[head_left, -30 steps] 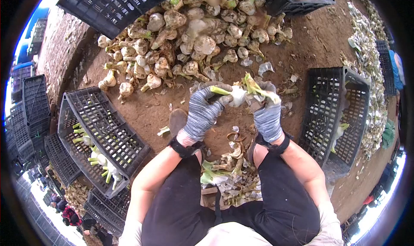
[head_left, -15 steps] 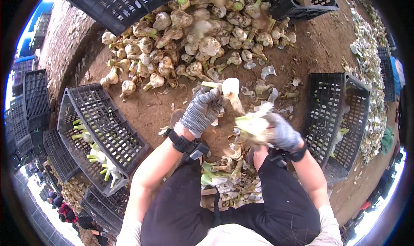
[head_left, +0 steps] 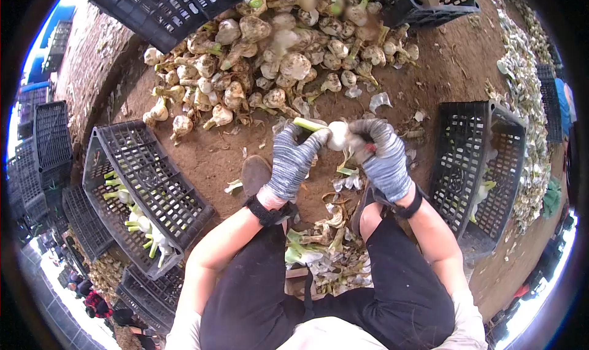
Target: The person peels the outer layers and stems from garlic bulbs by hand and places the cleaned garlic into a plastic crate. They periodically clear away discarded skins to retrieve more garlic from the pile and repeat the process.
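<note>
Left hand clamped on the green stem of a peeled bulb, frame centre. Right hand fingers together against the bulb's right side.

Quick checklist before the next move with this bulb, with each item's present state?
1. Bulb held: ok, left hand grips it by the green-stem side.
2. Right hand at the bulb: ok, fingers at the side away from the stem.
3. Tool in the right hand: cannot tell, fingers hide most of what is there.
4. Bulb fully peeled: cannot tell, partly covered.
5. Ground between the feet free of scraps: not ok, peelings lie there.
6. Bulb pile within view: ok.
</note>
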`<move>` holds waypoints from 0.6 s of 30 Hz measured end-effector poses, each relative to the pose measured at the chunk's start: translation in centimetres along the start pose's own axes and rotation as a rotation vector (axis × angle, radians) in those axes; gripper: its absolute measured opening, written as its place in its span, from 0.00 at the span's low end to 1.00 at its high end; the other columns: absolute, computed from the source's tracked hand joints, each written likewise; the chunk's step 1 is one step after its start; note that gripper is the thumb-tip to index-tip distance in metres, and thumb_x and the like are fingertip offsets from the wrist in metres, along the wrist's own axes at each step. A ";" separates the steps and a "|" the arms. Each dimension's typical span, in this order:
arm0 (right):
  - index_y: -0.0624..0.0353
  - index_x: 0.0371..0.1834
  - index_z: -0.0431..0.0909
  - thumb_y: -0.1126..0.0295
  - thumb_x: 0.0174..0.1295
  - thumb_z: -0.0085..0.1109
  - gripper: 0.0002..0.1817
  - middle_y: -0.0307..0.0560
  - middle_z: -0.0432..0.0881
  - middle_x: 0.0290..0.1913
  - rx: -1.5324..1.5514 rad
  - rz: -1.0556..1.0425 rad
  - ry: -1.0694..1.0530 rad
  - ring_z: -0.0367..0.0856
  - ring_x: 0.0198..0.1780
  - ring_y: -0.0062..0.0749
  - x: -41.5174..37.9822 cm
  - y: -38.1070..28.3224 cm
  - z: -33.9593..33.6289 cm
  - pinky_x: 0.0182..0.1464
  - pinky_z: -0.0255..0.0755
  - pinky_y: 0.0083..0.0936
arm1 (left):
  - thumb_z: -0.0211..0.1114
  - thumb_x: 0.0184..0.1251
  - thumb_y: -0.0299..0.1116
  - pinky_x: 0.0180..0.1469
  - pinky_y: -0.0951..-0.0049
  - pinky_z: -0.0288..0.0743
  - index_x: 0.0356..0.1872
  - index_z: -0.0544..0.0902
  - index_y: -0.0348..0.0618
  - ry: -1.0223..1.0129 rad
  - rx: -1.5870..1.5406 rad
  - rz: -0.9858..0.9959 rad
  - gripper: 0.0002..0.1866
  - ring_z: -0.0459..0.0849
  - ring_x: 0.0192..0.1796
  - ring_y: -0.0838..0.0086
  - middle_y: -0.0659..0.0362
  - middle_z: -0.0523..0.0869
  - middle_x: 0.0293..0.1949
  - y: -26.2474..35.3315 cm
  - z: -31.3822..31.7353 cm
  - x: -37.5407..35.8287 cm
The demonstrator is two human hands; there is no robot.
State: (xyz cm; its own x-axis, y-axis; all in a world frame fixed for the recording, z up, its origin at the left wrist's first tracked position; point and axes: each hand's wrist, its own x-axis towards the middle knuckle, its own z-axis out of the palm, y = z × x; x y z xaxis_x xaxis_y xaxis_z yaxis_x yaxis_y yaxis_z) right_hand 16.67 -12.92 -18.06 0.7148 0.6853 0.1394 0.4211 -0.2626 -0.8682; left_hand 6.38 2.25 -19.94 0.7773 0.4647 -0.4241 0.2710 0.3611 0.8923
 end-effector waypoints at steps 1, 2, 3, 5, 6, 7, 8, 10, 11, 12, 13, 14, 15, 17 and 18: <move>0.61 0.42 0.76 0.74 0.53 0.63 0.13 0.48 0.81 0.37 0.001 0.003 0.005 0.80 0.37 0.35 0.4 1.0 -0.4 0.41 0.73 0.28 | 0.63 0.63 0.28 0.38 0.81 0.76 0.43 0.79 0.36 -0.040 0.023 0.040 0.10 0.80 0.35 0.81 0.60 0.84 0.37 0.5 0.2 -0.3; 0.61 0.40 0.77 0.73 0.55 0.61 0.10 0.48 0.81 0.37 -0.033 0.212 -0.005 0.80 0.37 0.35 0.9 2.1 -0.8 0.41 0.73 0.28 | 0.63 0.63 0.28 0.37 0.81 0.76 0.44 0.79 0.37 -0.034 -0.047 0.020 0.10 0.80 0.35 0.81 0.61 0.83 0.36 0.5 0.4 -0.5; 0.61 0.38 0.77 0.72 0.57 0.59 0.08 0.48 0.81 0.37 -0.068 0.419 -0.015 0.80 0.37 0.36 1.1 3.3 -1.4 0.41 0.73 0.28 | 0.63 0.63 0.28 0.37 0.81 0.76 0.44 0.79 0.37 -0.037 -0.047 0.020 0.10 0.80 0.35 0.81 0.61 0.83 0.36 0.5 0.4 -0.5; 0.60 0.41 0.79 0.70 0.60 0.56 0.09 0.48 0.81 0.39 -0.223 0.402 -0.124 0.80 0.39 0.35 0.1 6.4 -1.4 0.41 0.73 0.28 | 0.64 0.62 0.29 0.37 0.81 0.76 0.43 0.80 0.38 -0.014 -0.032 -0.054 0.10 0.80 0.35 0.81 0.60 0.83 0.37 0.8 0.2 -0.4; 0.60 0.46 0.77 0.70 0.61 0.56 0.11 0.48 0.80 0.43 -0.037 0.396 -0.066 0.79 0.41 0.33 -0.9 6.5 -1.0 0.41 0.74 0.25 | 0.64 0.62 0.29 0.37 0.81 0.76 0.43 0.80 0.38 -0.013 -0.033 -0.054 0.10 0.80 0.35 0.81 0.60 0.83 0.37 0.9 0.3 -0.3; 0.59 0.51 0.76 0.69 0.62 0.56 0.14 0.47 0.80 0.46 0.148 0.386 -0.013 0.79 0.43 0.31 -1.2 5.3 -0.8 0.42 0.75 0.23 | 0.65 0.61 0.29 0.38 0.80 0.76 0.43 0.80 0.38 -0.038 -0.025 -0.041 0.11 0.80 0.36 0.81 0.61 0.84 0.37 0.9 0.5 -0.2; 0.59 0.59 0.69 0.65 0.63 0.56 0.22 0.46 0.77 0.52 0.783 0.580 -0.042 0.79 0.47 0.29 -1.6 3.5 -0.9 0.44 0.77 0.21 | 0.66 0.60 0.29 0.39 0.79 0.76 0.43 0.80 0.38 -0.058 -0.017 -0.027 0.11 0.80 0.37 0.81 0.61 0.84 0.37 0.8 0.6 -0.1; 0.59 0.61 0.67 0.62 0.63 0.57 0.24 0.47 0.76 0.53 0.917 0.664 -0.166 0.79 0.48 0.30 -1.3 0.8 -1.9 0.45 0.78 0.22 | 0.67 0.59 0.29 0.41 0.78 0.76 0.44 0.79 0.38 -0.190 -0.018 -0.041 0.13 0.80 0.38 0.81 0.61 0.83 0.38 0.6 0.9 -0.2; 0.59 0.62 0.65 0.60 0.63 0.57 0.27 0.47 0.75 0.54 1.049 0.749 -0.279 0.79 0.48 0.30 -1.4 0.1 -1.7 0.45 0.78 0.23 | 0.68 0.58 0.29 0.43 0.77 0.75 0.45 0.79 0.37 -0.335 -0.015 -0.058 0.14 0.80 0.39 0.80 0.60 0.83 0.39 0.5 0.7 -0.1; 0.59 0.61 0.66 0.56 0.61 0.59 0.29 0.49 0.76 0.53 1.145 0.725 -0.204 0.79 0.48 0.32 -2.3 1.0 -1.9 0.44 0.80 0.27 | 0.71 0.55 0.31 0.48 0.77 0.74 0.49 0.77 0.38 -0.345 0.123 0.039 0.21 0.79 0.43 0.79 0.61 0.82 0.42 0.4 0.2 0.1; 0.60 0.60 0.67 0.55 0.59 0.60 0.30 0.50 0.75 0.53 1.188 0.773 -0.144 0.79 0.46 0.33 -1.8 0.5 -3.3 0.40 0.79 0.24 | 0.71 0.55 0.31 0.48 0.77 0.74 0.49 0.77 0.38 -0.328 0.131 0.040 0.21 0.79 0.43 0.79 0.61 0.82 0.42 -0.3 -0.7 0.9; 0.60 0.62 0.64 0.56 0.58 0.61 0.32 0.52 0.76 0.52 1.260 0.754 -0.022 0.79 0.42 0.33 -1.9 0.4 -4.6 0.36 0.78 0.23 | 0.72 0.53 0.32 0.50 0.76 0.73 0.52 0.75 0.39 -0.145 0.225 0.094 0.25 0.79 0.45 0.76 0.59 0.82 0.44 -1.3 -2.0 2.1; 0.60 0.63 0.62 0.56 0.58 0.60 0.33 0.51 0.77 0.47 1.473 0.629 0.015 0.77 0.37 0.31 -2.3 0.6 -6.4 0.33 0.76 0.22 | 0.73 0.52 0.33 0.52 0.74 0.73 0.55 0.74 0.40 0.037 0.316 0.148 0.28 0.79 0.47 0.73 0.57 0.81 0.46 -1.9 -3.4 3.4; 0.61 0.66 0.58 0.57 0.59 0.59 0.35 0.51 0.78 0.37 2.088 0.244 -0.173 0.75 0.26 0.26 -3.9 1.5 -9.7 0.26 0.72 0.21 | 0.73 0.51 0.34 0.54 0.66 0.72 0.57 0.73 0.43 0.417 0.844 0.370 0.30 0.78 0.51 0.63 0.51 0.80 0.47 -1.6 -7.4 5.4; 0.61 0.67 0.56 0.58 0.60 0.58 0.36 0.50 0.79 0.32 2.254 0.142 -0.251 0.73 0.20 0.24 -4.7 2.3 -10.8 0.22 0.70 0.20 | 0.72 0.51 0.34 0.55 0.63 0.71 0.56 0.74 0.44 0.542 1.021 0.358 0.28 0.77 0.52 0.59 0.48 0.80 0.48 -0.8 -8.5 6.1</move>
State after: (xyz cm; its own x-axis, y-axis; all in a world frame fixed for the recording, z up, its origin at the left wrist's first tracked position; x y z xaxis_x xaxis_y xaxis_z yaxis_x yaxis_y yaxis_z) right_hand 20.27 -24.10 -15.60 0.5358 0.8287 0.1618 -0.8431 0.5147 0.1558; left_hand 6.04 11.62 -24.55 0.6276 0.7744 0.0807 0.6025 -0.5487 0.5796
